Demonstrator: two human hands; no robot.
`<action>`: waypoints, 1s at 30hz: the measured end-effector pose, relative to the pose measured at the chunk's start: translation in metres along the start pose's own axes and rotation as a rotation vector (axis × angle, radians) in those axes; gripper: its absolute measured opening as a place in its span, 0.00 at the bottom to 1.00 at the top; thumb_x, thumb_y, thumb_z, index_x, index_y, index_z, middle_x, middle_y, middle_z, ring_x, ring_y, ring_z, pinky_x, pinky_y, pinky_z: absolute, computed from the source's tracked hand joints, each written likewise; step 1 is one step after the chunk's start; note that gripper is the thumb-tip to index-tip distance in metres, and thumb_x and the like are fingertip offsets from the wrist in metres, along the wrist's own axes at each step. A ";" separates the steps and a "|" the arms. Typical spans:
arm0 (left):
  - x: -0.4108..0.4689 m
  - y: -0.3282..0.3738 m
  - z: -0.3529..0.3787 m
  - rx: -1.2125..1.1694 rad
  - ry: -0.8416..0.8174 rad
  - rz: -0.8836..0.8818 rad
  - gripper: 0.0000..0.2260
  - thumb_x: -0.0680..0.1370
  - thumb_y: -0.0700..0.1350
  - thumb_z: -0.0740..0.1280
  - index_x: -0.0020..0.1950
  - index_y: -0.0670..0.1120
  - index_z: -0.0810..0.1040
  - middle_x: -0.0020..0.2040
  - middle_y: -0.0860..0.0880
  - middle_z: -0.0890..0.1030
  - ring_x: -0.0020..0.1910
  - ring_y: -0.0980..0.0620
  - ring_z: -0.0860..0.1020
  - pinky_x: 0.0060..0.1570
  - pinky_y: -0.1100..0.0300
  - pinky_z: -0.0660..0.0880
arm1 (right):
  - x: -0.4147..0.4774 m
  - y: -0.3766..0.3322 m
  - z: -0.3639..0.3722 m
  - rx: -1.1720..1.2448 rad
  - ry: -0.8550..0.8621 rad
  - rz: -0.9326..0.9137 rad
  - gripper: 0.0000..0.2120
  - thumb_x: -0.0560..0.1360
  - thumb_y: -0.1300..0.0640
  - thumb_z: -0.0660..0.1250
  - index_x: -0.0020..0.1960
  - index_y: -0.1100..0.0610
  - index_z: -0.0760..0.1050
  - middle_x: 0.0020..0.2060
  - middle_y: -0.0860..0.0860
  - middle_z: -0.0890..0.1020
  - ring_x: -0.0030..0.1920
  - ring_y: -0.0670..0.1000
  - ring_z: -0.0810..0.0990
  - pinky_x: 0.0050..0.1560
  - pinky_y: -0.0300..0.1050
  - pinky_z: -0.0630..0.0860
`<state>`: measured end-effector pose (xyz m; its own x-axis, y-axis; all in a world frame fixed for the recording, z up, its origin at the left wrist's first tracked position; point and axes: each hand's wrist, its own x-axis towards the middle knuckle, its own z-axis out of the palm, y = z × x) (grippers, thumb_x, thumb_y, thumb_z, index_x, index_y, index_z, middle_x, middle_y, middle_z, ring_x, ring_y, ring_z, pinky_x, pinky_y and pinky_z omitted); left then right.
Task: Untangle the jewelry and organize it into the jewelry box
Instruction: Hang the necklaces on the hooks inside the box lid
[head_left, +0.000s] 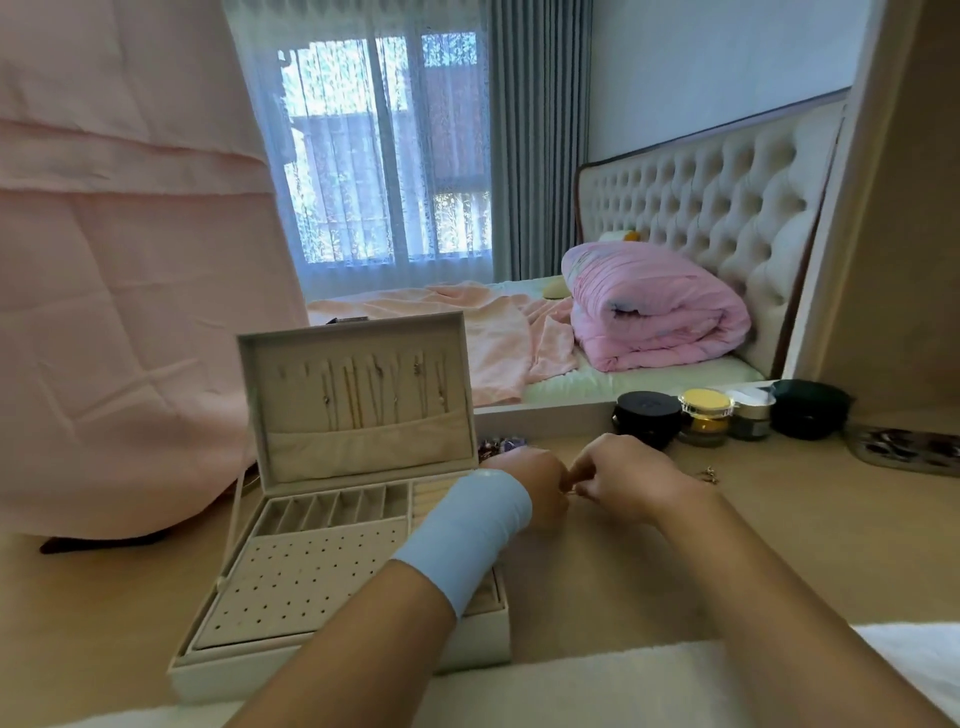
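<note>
Left hand (535, 488) and right hand (623, 478) meet fingertip to fingertip, both pinching a fine gold piece (570, 491) (barely visible).
Location: mid-tabletop (779, 545), just right of the open jewelry box (358, 670). Likely fault: pulling apart too hard would tighten any knot or snap a link.

Tan wood surface (779, 545). Open jewelry box (311, 587) at 8 o'clock. Four jars (706, 415) at 1 o'clock. Patterned tray (904, 449) at 2 o'clock.

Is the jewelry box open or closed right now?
Open. The jewelry box lid stands upright, showing necklaces hanging inside it, and the tray compartments below are uncovered.
</note>
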<state>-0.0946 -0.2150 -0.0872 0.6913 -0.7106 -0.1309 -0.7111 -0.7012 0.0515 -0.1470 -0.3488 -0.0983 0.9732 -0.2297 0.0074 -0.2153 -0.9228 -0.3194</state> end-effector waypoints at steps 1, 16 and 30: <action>0.006 0.002 0.003 0.031 -0.030 0.001 0.16 0.81 0.48 0.59 0.66 0.51 0.77 0.63 0.46 0.77 0.60 0.43 0.76 0.61 0.48 0.75 | 0.000 0.001 0.000 -0.014 -0.011 -0.002 0.13 0.80 0.55 0.66 0.58 0.43 0.84 0.54 0.43 0.84 0.52 0.47 0.81 0.50 0.44 0.79; 0.029 0.008 0.015 0.056 0.021 -0.091 0.12 0.80 0.45 0.64 0.61 0.47 0.81 0.59 0.47 0.81 0.57 0.46 0.79 0.60 0.52 0.76 | 0.003 0.014 0.002 0.038 -0.060 0.039 0.05 0.75 0.55 0.74 0.49 0.48 0.87 0.47 0.43 0.85 0.49 0.46 0.81 0.54 0.47 0.81; 0.020 0.009 0.015 -0.081 0.059 -0.136 0.12 0.80 0.45 0.60 0.56 0.43 0.80 0.53 0.45 0.81 0.51 0.46 0.79 0.52 0.54 0.78 | 0.004 0.012 -0.001 0.057 -0.112 0.004 0.07 0.74 0.51 0.75 0.51 0.48 0.86 0.48 0.44 0.85 0.49 0.46 0.82 0.54 0.49 0.82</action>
<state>-0.0889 -0.2344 -0.1044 0.7886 -0.6091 -0.0836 -0.5992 -0.7919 0.1175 -0.1459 -0.3614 -0.1018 0.9760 -0.1939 -0.0990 -0.2171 -0.9024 -0.3724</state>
